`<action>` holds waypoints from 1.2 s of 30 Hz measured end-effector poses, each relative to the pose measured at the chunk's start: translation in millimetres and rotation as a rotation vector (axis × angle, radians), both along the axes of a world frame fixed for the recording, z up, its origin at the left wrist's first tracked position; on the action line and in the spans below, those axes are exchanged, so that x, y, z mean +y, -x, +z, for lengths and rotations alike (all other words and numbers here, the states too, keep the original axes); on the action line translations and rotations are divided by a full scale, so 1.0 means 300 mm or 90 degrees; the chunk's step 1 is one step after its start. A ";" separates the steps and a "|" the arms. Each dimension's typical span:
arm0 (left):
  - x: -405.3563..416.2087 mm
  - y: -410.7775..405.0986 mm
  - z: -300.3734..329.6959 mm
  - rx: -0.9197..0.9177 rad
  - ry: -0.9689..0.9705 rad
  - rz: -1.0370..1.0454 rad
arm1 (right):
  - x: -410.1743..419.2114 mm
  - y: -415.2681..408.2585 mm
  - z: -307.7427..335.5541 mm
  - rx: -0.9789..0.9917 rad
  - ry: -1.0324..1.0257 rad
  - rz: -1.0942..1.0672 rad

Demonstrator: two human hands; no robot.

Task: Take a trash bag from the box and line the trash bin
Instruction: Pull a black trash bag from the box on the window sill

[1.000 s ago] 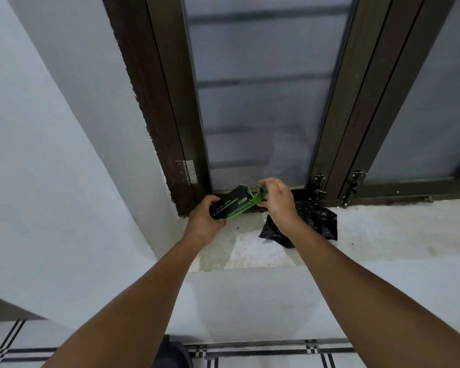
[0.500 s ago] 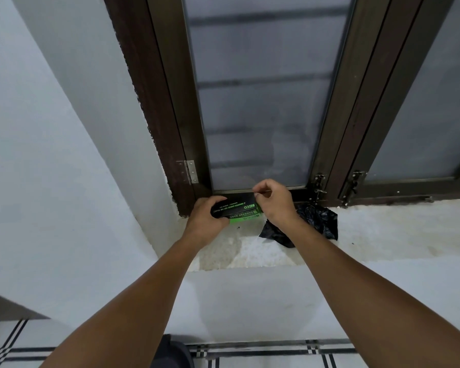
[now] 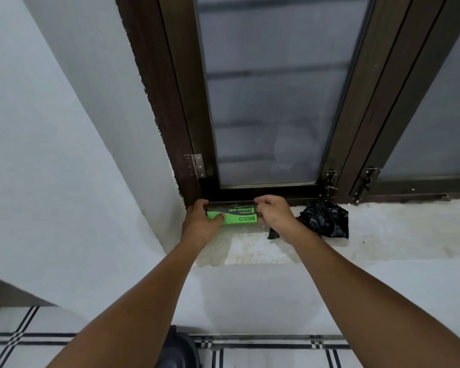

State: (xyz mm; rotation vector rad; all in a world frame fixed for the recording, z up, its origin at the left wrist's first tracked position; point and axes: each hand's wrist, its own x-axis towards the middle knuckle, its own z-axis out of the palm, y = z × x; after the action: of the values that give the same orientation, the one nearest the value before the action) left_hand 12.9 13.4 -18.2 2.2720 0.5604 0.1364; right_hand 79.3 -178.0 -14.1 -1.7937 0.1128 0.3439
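Observation:
A green and black garbage bag box lies on the white window sill, against the dark window frame. My left hand grips its left end, thumb on the green face. My right hand holds its right end with fingers curled over the top. A crumpled black trash bag lies on the sill just right of my right hand. A dark rounded thing, possibly the trash bin, shows on the floor between my forearms, mostly hidden.
A brown-framed window with frosted panes rises behind the sill, with a hinge and latches. A white wall closes in on the left. The floor below has white tiles with black lines.
The box was tilted up off the sill with its end flap open; now it lies flat against the frame, both hands still on its ends. The black bag has not moved.

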 end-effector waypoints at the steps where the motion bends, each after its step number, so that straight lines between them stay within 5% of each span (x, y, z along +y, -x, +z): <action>1: 0.002 -0.002 -0.008 -0.002 0.007 0.008 | 0.004 -0.001 -0.001 0.004 -0.006 -0.007; 9: 0.010 -0.013 -0.028 -0.020 0.066 0.004 | 0.004 -0.004 -0.030 0.023 0.001 -0.006; 25: -0.005 0.011 -0.031 -0.001 -0.041 0.031 | -0.011 0.020 -0.022 0.035 0.027 -0.008; 32: -0.071 0.015 0.010 -0.078 -0.202 -0.037 | -0.040 0.056 0.024 -0.109 0.091 -0.017; 36: -0.171 -0.013 0.023 -0.146 -0.183 -0.147 | -0.126 0.092 0.055 -0.337 0.390 -0.118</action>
State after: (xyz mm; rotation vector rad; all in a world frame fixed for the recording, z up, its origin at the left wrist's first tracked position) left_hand 16.8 -37.8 -11.3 2.5349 0.1635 0.3772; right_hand 51.8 -215.9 2.4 -2.3958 0.0051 -0.3439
